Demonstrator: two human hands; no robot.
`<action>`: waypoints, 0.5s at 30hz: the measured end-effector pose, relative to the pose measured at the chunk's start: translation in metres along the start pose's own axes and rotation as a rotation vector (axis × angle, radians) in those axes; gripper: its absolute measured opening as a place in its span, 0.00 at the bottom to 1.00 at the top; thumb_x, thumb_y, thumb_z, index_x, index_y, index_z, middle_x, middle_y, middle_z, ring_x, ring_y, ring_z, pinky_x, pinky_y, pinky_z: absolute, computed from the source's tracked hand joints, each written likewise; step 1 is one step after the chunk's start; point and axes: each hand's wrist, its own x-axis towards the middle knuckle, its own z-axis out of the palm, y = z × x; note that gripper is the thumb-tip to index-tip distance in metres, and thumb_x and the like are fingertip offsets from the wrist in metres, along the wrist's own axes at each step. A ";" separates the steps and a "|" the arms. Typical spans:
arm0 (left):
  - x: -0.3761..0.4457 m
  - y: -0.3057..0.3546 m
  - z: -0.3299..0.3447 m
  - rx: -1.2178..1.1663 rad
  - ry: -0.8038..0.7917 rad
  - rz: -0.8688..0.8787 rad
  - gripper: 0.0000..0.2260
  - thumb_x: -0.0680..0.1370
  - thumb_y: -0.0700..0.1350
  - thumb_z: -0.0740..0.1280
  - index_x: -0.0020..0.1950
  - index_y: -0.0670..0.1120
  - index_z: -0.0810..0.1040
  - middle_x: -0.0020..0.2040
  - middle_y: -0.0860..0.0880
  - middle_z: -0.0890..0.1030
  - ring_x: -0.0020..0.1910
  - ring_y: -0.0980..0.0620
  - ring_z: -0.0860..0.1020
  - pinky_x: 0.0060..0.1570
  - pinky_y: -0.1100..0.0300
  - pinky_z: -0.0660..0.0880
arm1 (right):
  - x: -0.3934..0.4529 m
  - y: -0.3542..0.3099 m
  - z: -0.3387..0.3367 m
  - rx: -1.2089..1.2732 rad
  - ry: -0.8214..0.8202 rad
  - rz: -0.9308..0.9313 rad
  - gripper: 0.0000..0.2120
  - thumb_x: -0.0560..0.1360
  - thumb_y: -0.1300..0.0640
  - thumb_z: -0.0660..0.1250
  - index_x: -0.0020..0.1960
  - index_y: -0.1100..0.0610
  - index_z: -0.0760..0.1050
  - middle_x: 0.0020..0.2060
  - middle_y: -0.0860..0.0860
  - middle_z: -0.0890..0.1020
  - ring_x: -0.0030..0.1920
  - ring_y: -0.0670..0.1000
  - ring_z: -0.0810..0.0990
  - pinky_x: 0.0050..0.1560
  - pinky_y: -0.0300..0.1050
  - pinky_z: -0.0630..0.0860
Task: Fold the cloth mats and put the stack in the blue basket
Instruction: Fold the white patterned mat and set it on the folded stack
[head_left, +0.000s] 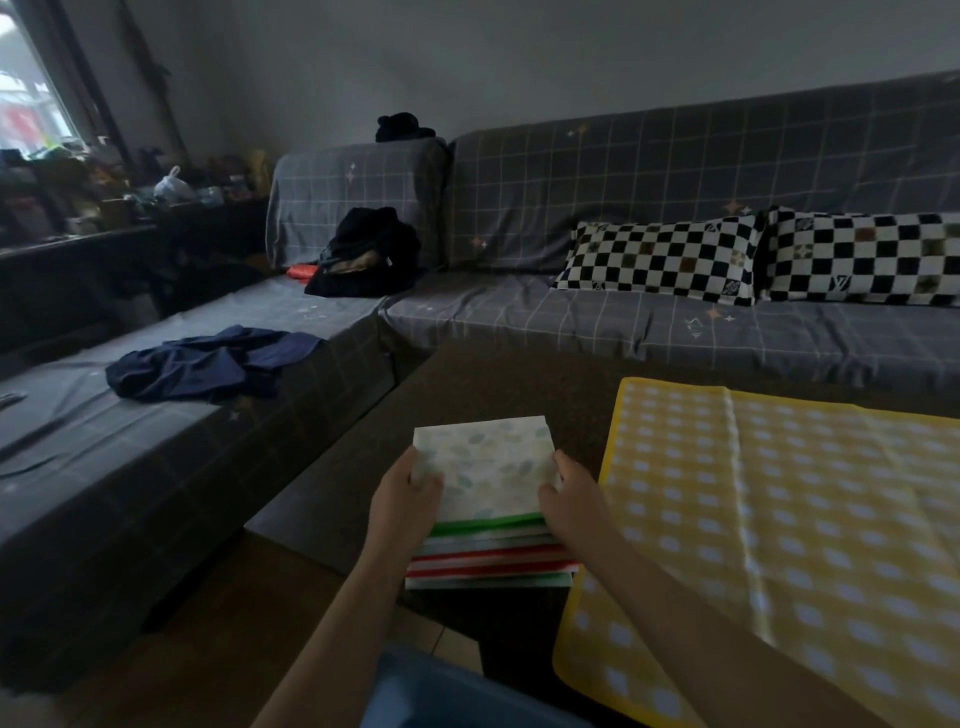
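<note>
Folded mats (488, 512) sit stacked at the bench (498, 384) edge; your left hand (402, 501) and right hand (574, 501) clamp its sides, probably to lift it toward the blue basket (441, 696) below.

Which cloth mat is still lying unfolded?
The yellow checked cloth mat, spread flat on the table's right side; the others sit folded in the stack.

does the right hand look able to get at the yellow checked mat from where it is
Probably yes: the right hand grips the folded stack right beside the yellow checked mat, which lies flat and uncovered; it would have to let go first.
</note>
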 end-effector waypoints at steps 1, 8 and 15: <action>0.001 0.001 -0.001 0.026 -0.033 -0.008 0.20 0.81 0.45 0.60 0.73 0.47 0.63 0.42 0.58 0.71 0.43 0.55 0.78 0.42 0.59 0.76 | -0.001 0.001 0.001 0.039 -0.023 0.014 0.28 0.79 0.59 0.53 0.77 0.56 0.49 0.63 0.55 0.72 0.59 0.53 0.74 0.55 0.45 0.71; 0.008 -0.003 -0.002 0.174 -0.270 -0.082 0.29 0.83 0.49 0.56 0.78 0.54 0.43 0.79 0.49 0.45 0.55 0.53 0.75 0.33 0.68 0.69 | 0.000 0.013 0.007 0.071 -0.042 -0.033 0.26 0.80 0.57 0.49 0.77 0.53 0.49 0.75 0.54 0.60 0.54 0.47 0.73 0.48 0.39 0.71; 0.012 -0.023 0.009 0.194 -0.309 -0.082 0.30 0.83 0.51 0.55 0.78 0.55 0.38 0.78 0.52 0.37 0.74 0.46 0.58 0.51 0.66 0.68 | -0.008 0.019 0.011 -0.136 -0.135 -0.080 0.27 0.82 0.56 0.46 0.77 0.60 0.41 0.77 0.54 0.43 0.76 0.53 0.50 0.71 0.41 0.54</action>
